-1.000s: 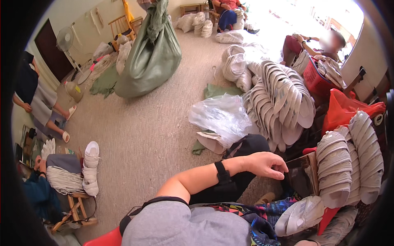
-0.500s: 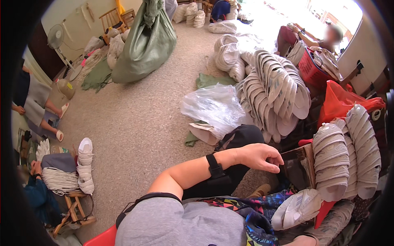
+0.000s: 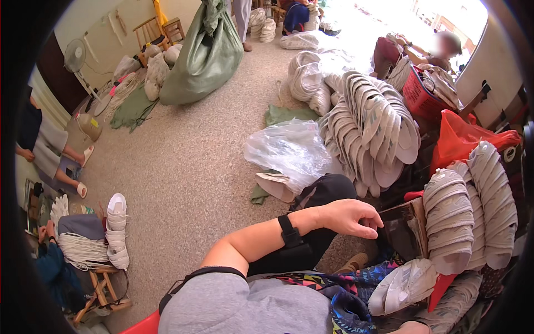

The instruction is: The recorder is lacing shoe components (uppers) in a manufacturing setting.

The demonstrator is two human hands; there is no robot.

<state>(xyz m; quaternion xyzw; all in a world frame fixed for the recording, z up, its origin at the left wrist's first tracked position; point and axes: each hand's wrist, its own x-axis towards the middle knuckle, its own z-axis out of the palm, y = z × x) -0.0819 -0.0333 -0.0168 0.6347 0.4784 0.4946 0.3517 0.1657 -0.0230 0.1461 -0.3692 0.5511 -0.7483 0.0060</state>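
Observation:
My left hand [image 3: 351,217] is held out over my knees, palm down, with a dark band on its wrist. Its fingers are bent and closed inward toward the thumb; anything pinched there is too small to make out. Of my right hand [image 3: 413,327] only a strip of skin shows at the lower edge, its fingers out of sight. Just above that strip rests a pale grey-white shoe upper [image 3: 403,286] with stripes on its side, lying at the edge of my colourful patterned cloth [image 3: 356,281].
Stacks of nested pale shoe uppers [image 3: 453,220] stand at the right, beside a red plastic bag [image 3: 467,139]. A larger pile of shoe uppers [image 3: 375,125] and a clear plastic bag [image 3: 289,147] lie ahead. A green sack [image 3: 203,69] is farther off. Other people sit or stand around.
The green sack has shifted a little to the right and up, and a person's leg now shows beside it. My left hand has hardly moved.

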